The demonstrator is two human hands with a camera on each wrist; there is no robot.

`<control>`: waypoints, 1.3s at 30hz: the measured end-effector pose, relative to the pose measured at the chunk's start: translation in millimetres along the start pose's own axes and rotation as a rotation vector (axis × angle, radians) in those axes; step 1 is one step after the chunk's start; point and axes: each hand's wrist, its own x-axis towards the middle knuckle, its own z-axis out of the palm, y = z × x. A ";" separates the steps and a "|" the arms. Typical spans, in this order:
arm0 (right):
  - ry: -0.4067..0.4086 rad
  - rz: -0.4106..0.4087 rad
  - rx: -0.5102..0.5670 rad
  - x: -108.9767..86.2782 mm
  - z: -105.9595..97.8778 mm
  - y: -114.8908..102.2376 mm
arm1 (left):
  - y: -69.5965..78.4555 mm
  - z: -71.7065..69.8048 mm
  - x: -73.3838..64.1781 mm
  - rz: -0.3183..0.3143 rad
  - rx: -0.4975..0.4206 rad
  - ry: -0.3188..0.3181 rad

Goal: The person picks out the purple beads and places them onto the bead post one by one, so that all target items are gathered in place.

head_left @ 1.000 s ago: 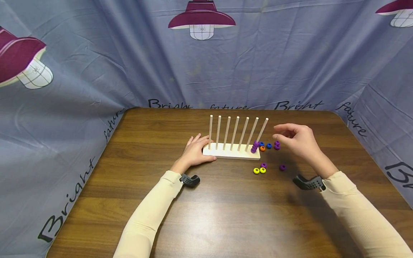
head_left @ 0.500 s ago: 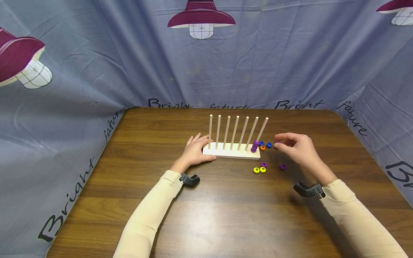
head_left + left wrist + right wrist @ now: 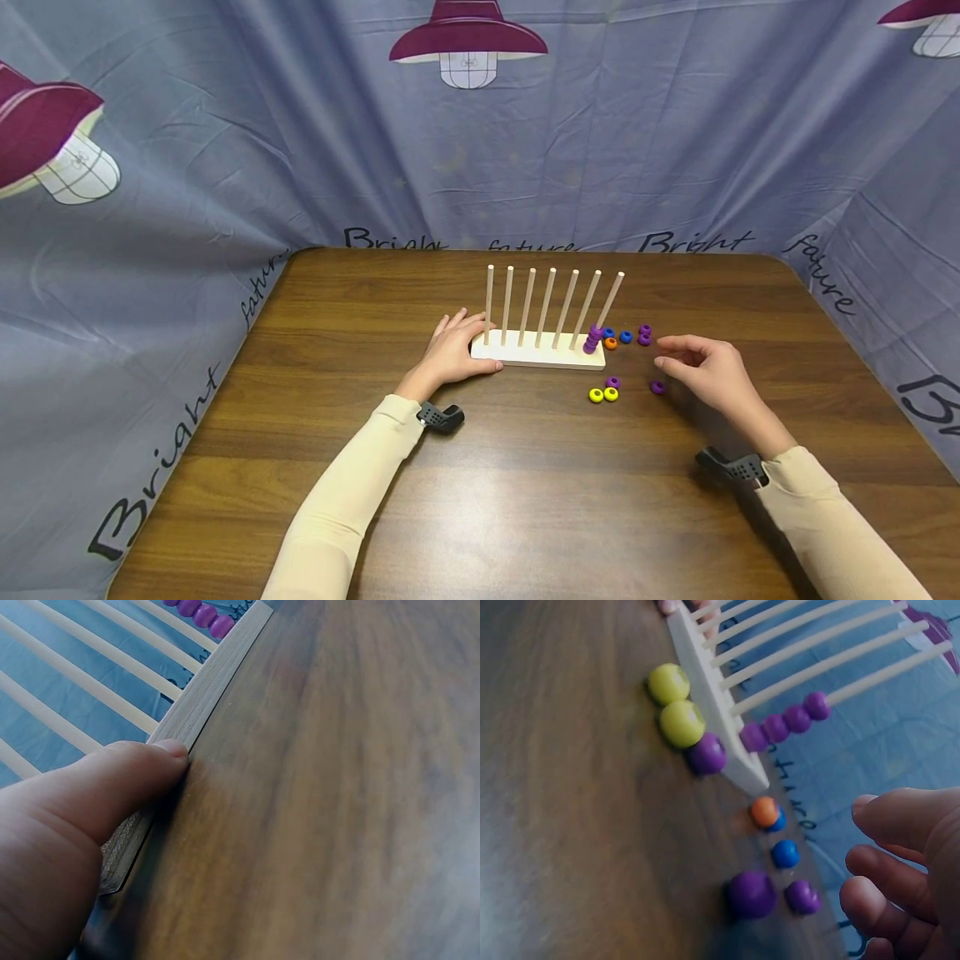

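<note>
A pale wooden peg rack point(image 3: 536, 357) stands on the table with a row of upright pegs. Several purple beads point(image 3: 592, 340) are stacked on its rightmost peg. At the rack's left end my left hand point(image 3: 450, 352) grips the base, the thumb point(image 3: 142, 769) along the front face and the fingers behind. My right hand point(image 3: 708, 371) hovers to the right of the loose beads, fingers loosely bent and apart from the thumb, nothing between them. Nearest to it are a single purple bead point(image 3: 657, 387) and two touching purple beads point(image 3: 645, 335).
Two yellow beads point(image 3: 603, 395) and a purple bead point(image 3: 612, 382) lie in front of the rack's right end. Beside that end are an orange bead point(image 3: 611, 343) and two blue beads point(image 3: 626, 337). A printed curtain point(image 3: 315, 150) hangs behind the wooden table point(image 3: 510, 500).
My right hand lowered to the two touching purple beads, then drew back to the right and nearer to me without one. My left hand stayed on the rack.
</note>
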 end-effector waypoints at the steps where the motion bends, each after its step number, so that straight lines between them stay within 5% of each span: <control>1: 0.000 0.001 -0.004 -1.6 0.4 2.4 | 0.2 -0.2 -0.2 0.000 -0.001 0.001; 39: 0.016 0.002 -0.051 -29.9 22.1 27.4 | -0.1 -1.1 0.1 0.001 -0.009 0.004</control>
